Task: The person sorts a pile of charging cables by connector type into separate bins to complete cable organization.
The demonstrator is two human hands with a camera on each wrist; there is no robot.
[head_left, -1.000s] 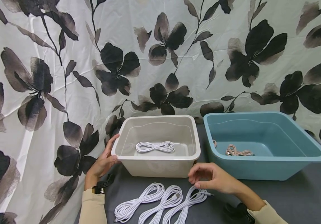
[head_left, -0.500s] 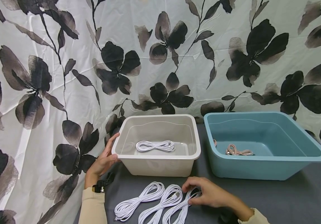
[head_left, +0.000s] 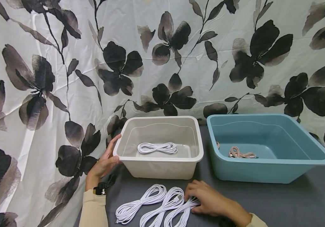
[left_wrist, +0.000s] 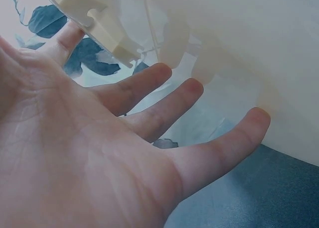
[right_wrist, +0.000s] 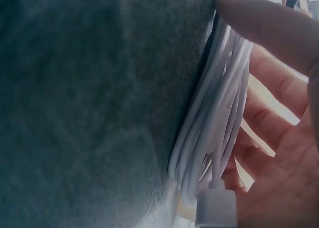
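My left hand (head_left: 103, 167) rests against the left side of a beige plastic bin (head_left: 159, 170). In the left wrist view its fingertips (left_wrist: 258, 119) touch the bin's pale wall, fingers spread and nearly straight. In front of the bin, my right hand (head_left: 208, 197) grips the far end of a coiled white cable (head_left: 180, 214), the rightmost of three on the table. Seen from the right wrist, the thumb and fingers lie on either side of the cable's strands, and a white plug (right_wrist: 217, 205) hangs at the near end. Another white cable bundle (head_left: 157, 148) lies inside the beige bin.
Two more coiled white cables, one on the left (head_left: 141, 205) and one in the middle (head_left: 165, 206), lie beside the gripped one. A blue bin (head_left: 264, 171) holding pinkish cables (head_left: 241, 153) stands at right. A floral curtain (head_left: 162, 72) hangs behind the grey table (head_left: 281, 201).
My right hand has come down and slightly left from above the rightmost white cable and closed its fingers on it. The left hand has stayed at the beige bin.
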